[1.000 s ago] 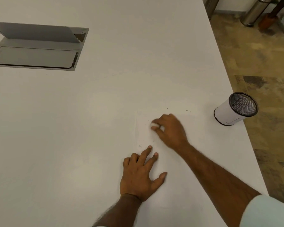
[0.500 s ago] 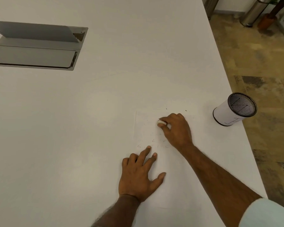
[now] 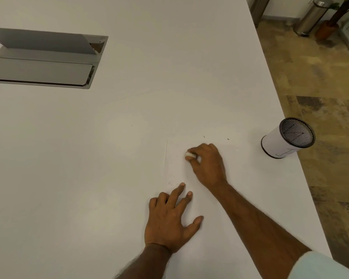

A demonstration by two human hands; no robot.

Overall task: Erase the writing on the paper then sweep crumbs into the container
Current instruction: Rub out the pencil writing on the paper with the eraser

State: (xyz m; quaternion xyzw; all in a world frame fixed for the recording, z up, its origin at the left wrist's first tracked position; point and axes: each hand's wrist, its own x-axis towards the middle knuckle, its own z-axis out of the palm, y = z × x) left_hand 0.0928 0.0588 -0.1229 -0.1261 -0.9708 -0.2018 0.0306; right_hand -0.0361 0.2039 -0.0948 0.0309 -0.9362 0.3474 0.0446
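one broad white tabletop [image 3: 129,137] carries the paper [image 3: 175,164] near its right edge, the mesh-topped container [image 3: 286,139] well apart beyond. left hand [image 3: 169,220] lies flat, fingers spread, likely pinning the sheet; right hand [image 3: 208,166] pinches a white eraser [image 3: 189,155] against faint writing.

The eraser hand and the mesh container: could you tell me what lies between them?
In the head view, only bare paper and bare table lie between the right hand and the container.
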